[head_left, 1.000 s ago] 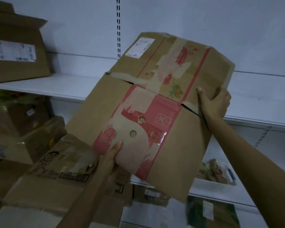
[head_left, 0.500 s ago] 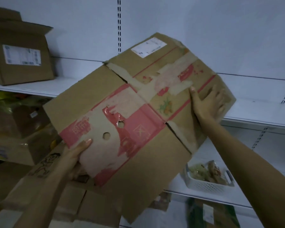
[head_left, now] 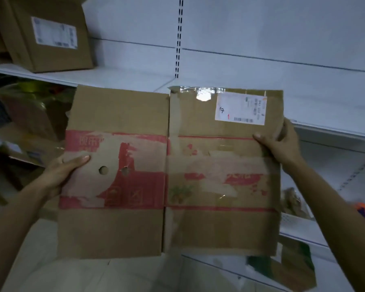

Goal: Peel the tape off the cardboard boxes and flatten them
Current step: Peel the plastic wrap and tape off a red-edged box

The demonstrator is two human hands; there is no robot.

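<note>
I hold a flattened brown cardboard box level in front of me, its broad face toward the camera. It has torn red print, two round holes at the left, a white shipping label at the upper right and shiny clear tape along the top edge. My left hand grips the left edge with the thumb on the face. My right hand grips the right edge just below the label.
White metal shelves run behind the box. A closed cardboard box with a label stands on the upper shelf at the left. More cardboard boxes sit low at the left. A white basket rests on a lower shelf at the right.
The box has turned from a tilted position to level and squared up in front of me. My left hand moved to its left edge, my right hand to its right edge.
</note>
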